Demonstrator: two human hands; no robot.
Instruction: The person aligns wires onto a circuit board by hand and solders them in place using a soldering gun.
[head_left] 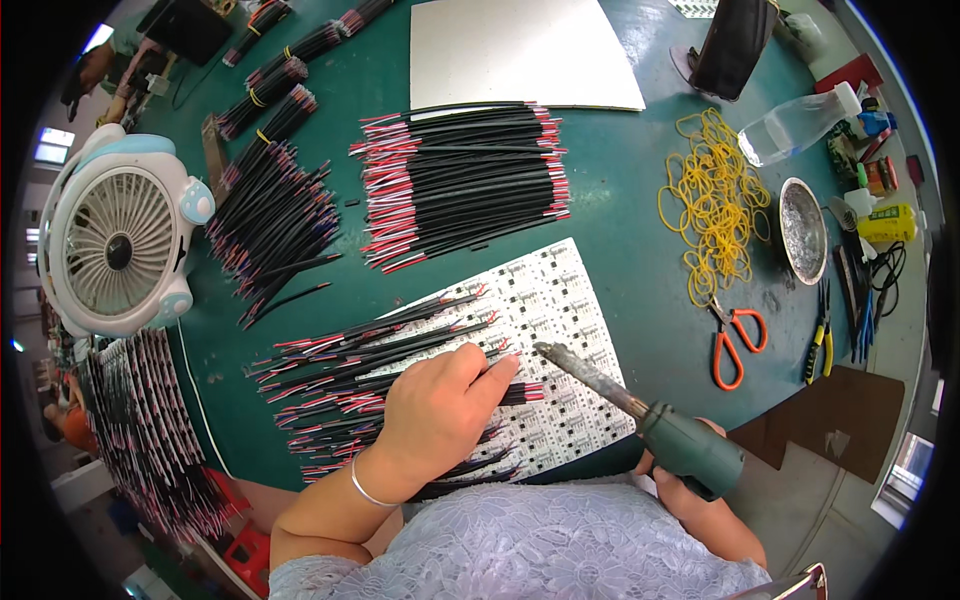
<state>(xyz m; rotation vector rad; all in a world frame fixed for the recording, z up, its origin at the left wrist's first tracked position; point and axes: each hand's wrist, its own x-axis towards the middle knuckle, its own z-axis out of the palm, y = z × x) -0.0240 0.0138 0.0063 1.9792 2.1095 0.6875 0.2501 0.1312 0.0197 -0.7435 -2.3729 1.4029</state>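
Note:
My left hand (435, 405) is closed in a pinch over a white circuit board panel (560, 300), its fingertips low on the board. A black wire (440, 352) with red and white ends shows beside the fingers; the part in the pinch is mostly hidden. Several such wires lie across the panel's left side, pointing left. My right hand (695, 495) is wrapped round the green handle of a soldering iron (690, 450). The iron's thick, dark metal tip points up and left, just right of my left fingertips and apart from them.
Beyond the panel lie a row of black wires (470, 170), a wire pile (275, 220) and a white sheet (520, 55). A fan (120, 240) stands left. To the right are yellow rubber bands (715, 190), orange-handled cutters (735, 345), a metal bowl (802, 232) and a bottle (795, 127).

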